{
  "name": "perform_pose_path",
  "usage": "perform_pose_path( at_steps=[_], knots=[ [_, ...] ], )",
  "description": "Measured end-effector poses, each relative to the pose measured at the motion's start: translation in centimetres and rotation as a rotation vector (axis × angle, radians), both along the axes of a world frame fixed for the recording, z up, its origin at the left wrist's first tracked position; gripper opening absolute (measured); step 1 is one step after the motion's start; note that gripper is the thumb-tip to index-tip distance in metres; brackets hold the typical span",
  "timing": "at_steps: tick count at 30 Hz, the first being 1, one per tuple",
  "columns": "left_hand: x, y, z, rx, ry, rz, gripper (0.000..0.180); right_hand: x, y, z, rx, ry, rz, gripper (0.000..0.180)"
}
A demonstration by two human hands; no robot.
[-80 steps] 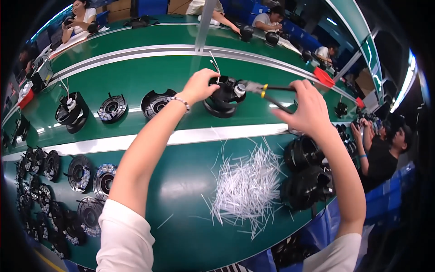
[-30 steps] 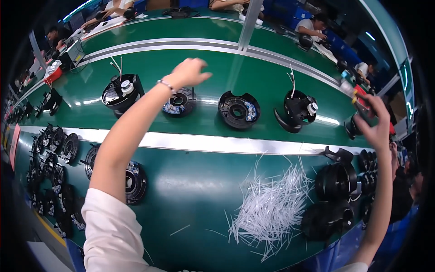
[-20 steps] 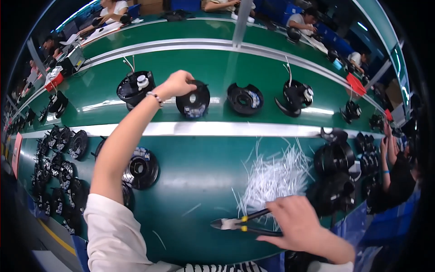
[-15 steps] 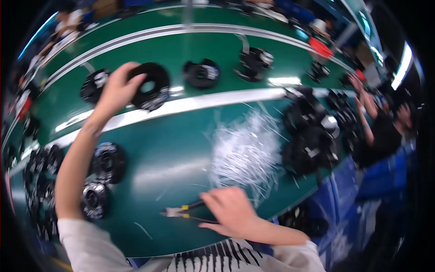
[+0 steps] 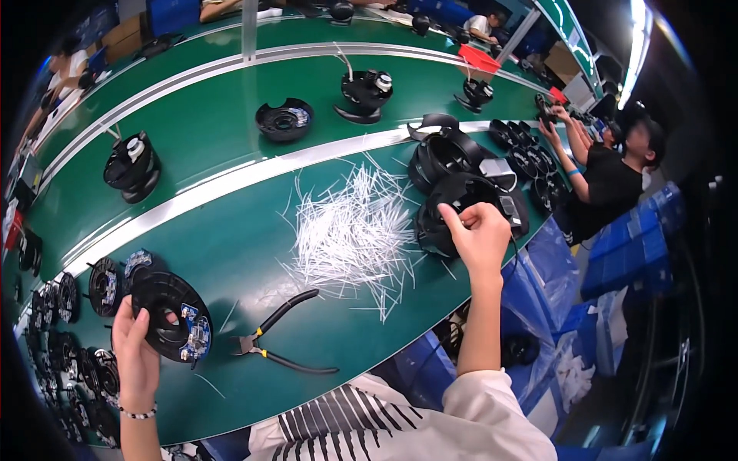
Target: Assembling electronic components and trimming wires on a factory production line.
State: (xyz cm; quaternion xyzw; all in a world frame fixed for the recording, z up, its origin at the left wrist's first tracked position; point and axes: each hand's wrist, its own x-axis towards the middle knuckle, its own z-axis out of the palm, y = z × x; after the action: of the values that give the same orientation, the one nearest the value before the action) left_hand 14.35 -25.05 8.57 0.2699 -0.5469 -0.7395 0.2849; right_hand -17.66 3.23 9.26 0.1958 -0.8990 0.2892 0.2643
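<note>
Fingers of the left hand curl round the lower left rim of a black round plastic housing with a small blue circuit board, holding it tilted just above the green desk near its front left edge. Just right of that housing, black-handled cutting pliers with yellow trim lie flat on the desk, handles spread, touched by neither hand. Beyond the pliers sits a loose heap of thin white plastic ties, spread across the middle of the desk.

At the right end, the right hand is closed on the edge of a black ring-shaped plastic part, fingers pinched together over its rim. That part rests among a stack of similar black housings by the desk's right edge. Left of the held housing, more black round parts lie in rows along the near left corner.

Across a pale strip, a green conveyor belt carries three black assemblies: one with a white centre at the left, a flat open one in the middle, and a taller one further right. At the far right, a person in black works with both hands raised.
</note>
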Motion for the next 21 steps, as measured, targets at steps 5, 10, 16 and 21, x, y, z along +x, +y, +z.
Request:
perform_pose_path(
  at_steps=[5,10,16,21],
  knots=[
    [0.1,1.9,-1.6,0.125,0.105,0.011,0.028,-2.0,-0.7,-2.4,0.02,0.121,0.109,0.026],
    [-0.8,1.1,-3.4,0.059,0.175,0.138,0.029,3.2,-3.4,2.2,0.034,0.322,0.26,0.023],
    [-0.8,0.3,-7.1,-0.051,0.245,0.33,0.028,14.9,-8.5,0.8,0.432,-0.008,1.332,0.019],
    [-0.9,0.7,-7.9,-0.113,0.237,0.34,0.032,16.3,-10.7,-2.8,0.643,-0.116,1.448,0.021]
  ],
)
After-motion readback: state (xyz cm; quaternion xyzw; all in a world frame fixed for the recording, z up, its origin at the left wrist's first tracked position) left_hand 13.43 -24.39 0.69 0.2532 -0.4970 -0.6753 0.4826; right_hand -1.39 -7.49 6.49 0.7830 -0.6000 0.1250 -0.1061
